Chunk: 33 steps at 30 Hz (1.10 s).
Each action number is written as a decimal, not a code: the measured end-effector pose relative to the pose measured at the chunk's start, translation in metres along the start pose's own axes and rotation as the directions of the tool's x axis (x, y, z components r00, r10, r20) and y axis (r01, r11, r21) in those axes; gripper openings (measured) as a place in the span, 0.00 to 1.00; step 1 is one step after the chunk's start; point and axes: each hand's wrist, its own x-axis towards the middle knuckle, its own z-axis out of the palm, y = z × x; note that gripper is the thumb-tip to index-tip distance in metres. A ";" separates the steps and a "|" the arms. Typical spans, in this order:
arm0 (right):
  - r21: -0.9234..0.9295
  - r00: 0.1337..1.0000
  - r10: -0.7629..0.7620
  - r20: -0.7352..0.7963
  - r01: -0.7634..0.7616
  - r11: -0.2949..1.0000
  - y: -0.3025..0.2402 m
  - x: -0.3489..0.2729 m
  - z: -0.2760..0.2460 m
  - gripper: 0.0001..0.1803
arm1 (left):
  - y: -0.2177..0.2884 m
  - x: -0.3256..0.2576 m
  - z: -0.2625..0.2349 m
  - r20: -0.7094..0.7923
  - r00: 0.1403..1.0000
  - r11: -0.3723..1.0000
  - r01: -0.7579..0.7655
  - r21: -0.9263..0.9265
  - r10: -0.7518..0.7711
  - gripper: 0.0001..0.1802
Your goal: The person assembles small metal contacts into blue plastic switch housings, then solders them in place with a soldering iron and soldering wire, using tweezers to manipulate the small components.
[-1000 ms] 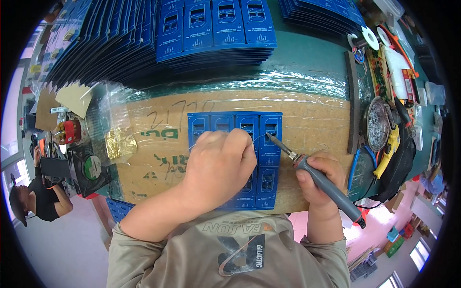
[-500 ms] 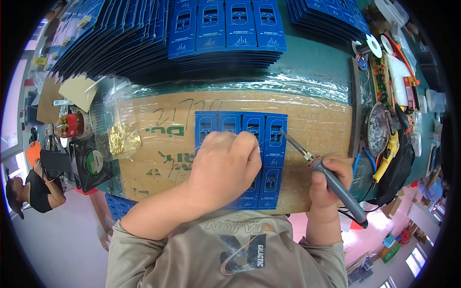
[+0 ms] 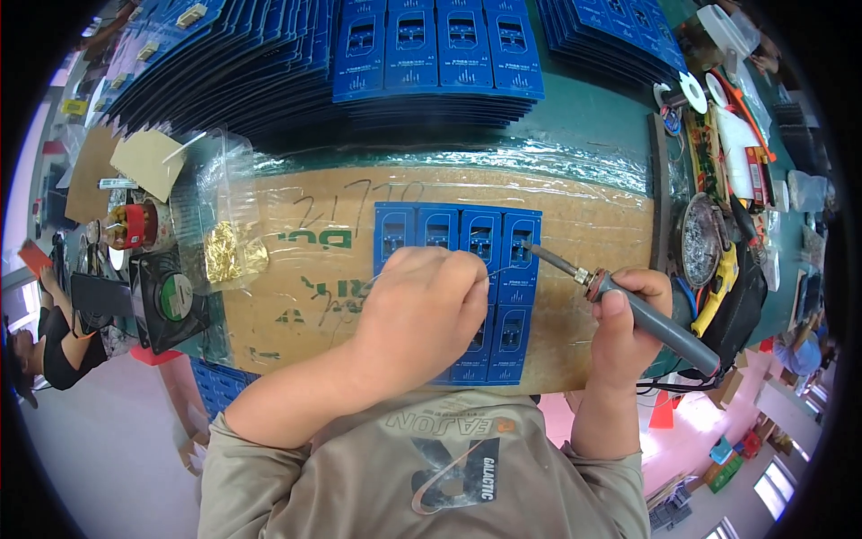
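We're gripping the iron (image 3: 666, 329) in the right hand (image 3: 626, 340), tip at the board's (image 3: 512, 292) top-right cell; not making out whether it's touching. We're holding the left hand (image 3: 420, 307) curled, hiding the board's middle and lower left; can't tell what it's pinching. Board's lying on cardboard (image 3: 593, 234). Stacks (image 3: 440, 58) behind are running out of frame.

PCB (image 3: 514, 292) sits on cardbd (image 3: 593, 207), fan (image 3: 171, 296) L, dish (image 3: 700, 238) R.
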 end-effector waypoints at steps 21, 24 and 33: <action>-0.148 0.929 -0.315 0.196 0.345 0.927 0.044 0.002 -0.001 0.17 | -0.028 0.008 -0.007 -0.034 0.990 0.986 -0.136 0.098 0.140 0.08; -0.184 0.922 -0.321 0.217 0.362 0.914 0.043 0.002 -0.002 0.17 | -0.027 0.010 -0.008 -0.033 0.989 0.983 -0.140 0.121 0.145 0.08; -0.165 0.907 -0.346 0.239 0.389 0.906 0.046 0.005 0.004 0.18 | -0.028 0.012 -0.008 -0.005 0.991 0.983 -0.132 0.125 0.133 0.08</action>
